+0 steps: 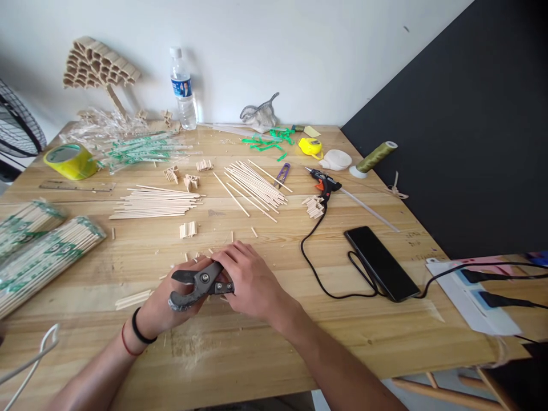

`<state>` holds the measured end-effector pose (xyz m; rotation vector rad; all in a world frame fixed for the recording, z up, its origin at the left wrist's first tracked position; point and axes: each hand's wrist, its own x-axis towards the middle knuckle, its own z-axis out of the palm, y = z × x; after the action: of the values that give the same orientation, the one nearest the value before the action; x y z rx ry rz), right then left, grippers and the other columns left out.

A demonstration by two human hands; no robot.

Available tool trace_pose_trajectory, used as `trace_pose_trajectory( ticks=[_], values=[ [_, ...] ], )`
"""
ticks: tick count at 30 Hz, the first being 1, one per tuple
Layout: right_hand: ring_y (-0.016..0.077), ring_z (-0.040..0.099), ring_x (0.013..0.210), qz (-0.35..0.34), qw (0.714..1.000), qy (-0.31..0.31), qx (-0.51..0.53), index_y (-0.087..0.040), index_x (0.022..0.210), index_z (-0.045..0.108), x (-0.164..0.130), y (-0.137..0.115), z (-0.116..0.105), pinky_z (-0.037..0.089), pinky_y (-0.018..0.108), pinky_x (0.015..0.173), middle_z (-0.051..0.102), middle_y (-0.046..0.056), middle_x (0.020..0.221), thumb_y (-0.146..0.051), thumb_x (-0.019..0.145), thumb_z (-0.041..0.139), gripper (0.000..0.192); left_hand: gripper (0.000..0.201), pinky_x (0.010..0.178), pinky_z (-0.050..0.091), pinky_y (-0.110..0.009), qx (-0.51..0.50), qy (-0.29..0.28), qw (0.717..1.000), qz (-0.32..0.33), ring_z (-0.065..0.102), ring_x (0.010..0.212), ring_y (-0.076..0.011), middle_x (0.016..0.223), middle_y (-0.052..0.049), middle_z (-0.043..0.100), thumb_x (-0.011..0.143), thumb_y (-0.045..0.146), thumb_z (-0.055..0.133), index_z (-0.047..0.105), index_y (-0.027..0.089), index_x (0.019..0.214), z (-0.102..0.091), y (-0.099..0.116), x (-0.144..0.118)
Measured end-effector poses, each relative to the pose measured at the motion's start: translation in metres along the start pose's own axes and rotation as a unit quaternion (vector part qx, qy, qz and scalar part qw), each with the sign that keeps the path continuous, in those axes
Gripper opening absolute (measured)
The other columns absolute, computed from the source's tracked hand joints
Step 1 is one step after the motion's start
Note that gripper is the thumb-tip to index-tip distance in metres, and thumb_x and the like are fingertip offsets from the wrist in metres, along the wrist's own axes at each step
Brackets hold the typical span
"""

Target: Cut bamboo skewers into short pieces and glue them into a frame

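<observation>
Your right hand (250, 279) is closed around the handles of the cutting pliers (194, 285), fingers together on the grip. Your left hand (171, 305) lies under and behind the dark blades; its fingers are hidden there, so I cannot tell if they hold a stick piece or only support the tool. The pliers are near the front edge of the wooden table (265, 348), just in front of the small cut stick pieces (188, 229).

The danger I see is this: the blades stand slightly apart and touch your left palm. If you squeeze now, the skin may be pinched. A short piece could also jump away when it is cut, because many small bits already lie loose around the pliers.

Behind the pliers lie two fans of long bamboo sticks (156, 202). To the right of the pliers is a black phone (381, 262) with its cable, and behind it a glue gun (323, 184), whose cord curls toward your right arm and could catch it. To the left of the pliers are wrapped stick bundles (38, 257). The table stands against a white wall (299, 51).
</observation>
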<state>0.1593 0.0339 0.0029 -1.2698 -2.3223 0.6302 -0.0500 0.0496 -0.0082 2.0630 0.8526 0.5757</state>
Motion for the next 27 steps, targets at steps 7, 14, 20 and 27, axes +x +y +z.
trace_pose_trajectory(
  ticks=[7, 14, 20, 27],
  values=[
    [0.0308, 0.056, 0.115, 0.001, 1.000, -0.002, -0.003, -0.016, 0.122, 0.061, -0.0001, -0.0005, -0.0003, 0.045, 0.049, 0.107, 0.067, 0.013, 0.120, -0.010, 0.074, 0.072, 0.049, 0.036, 0.088, 0.058, -0.037, 0.011, 0.004, 1.000, -0.002, 0.070, 0.088, -0.0221, 0.102, -0.007, 0.074, 0.084, 0.005, 0.056, 0.063, 0.019, 0.117, -0.0003, 0.0013, 0.0004],
    [0.0311, 0.055, 0.115, 0.001, 1.000, -0.001, 0.002, -0.017, 0.122, 0.060, -0.0008, -0.0001, -0.0004, 0.045, 0.050, 0.107, 0.066, 0.013, 0.120, -0.011, 0.077, 0.072, 0.047, 0.034, 0.087, 0.057, -0.037, 0.009, 0.002, 1.000, 0.001, 0.070, 0.089, -0.0219, 0.101, -0.007, 0.074, 0.085, 0.006, 0.055, 0.063, 0.020, 0.115, -0.0008, 0.0033, 0.0017],
    [0.0310, 0.055, 0.116, 0.003, 1.000, -0.005, -0.001, -0.015, 0.122, 0.061, -0.0007, -0.0009, -0.0003, 0.045, 0.050, 0.108, 0.066, 0.014, 0.120, -0.010, 0.075, 0.072, 0.048, 0.034, 0.085, 0.057, -0.037, 0.014, -0.002, 1.000, -0.007, 0.069, 0.086, -0.0216, 0.100, -0.007, 0.073, 0.085, 0.007, 0.056, 0.062, 0.019, 0.117, 0.0000, 0.0010, 0.0006],
    [0.0312, 0.055, 0.116, 0.003, 1.000, -0.007, -0.003, -0.015, 0.123, 0.061, -0.0011, -0.0006, -0.0005, 0.045, 0.050, 0.109, 0.066, 0.014, 0.121, -0.010, 0.076, 0.072, 0.049, 0.034, 0.089, 0.057, -0.038, 0.005, 0.000, 1.000, 0.000, 0.070, 0.090, -0.0223, 0.101, -0.007, 0.073, 0.085, 0.005, 0.055, 0.062, 0.020, 0.115, -0.0006, 0.0031, 0.0017]
  ],
)
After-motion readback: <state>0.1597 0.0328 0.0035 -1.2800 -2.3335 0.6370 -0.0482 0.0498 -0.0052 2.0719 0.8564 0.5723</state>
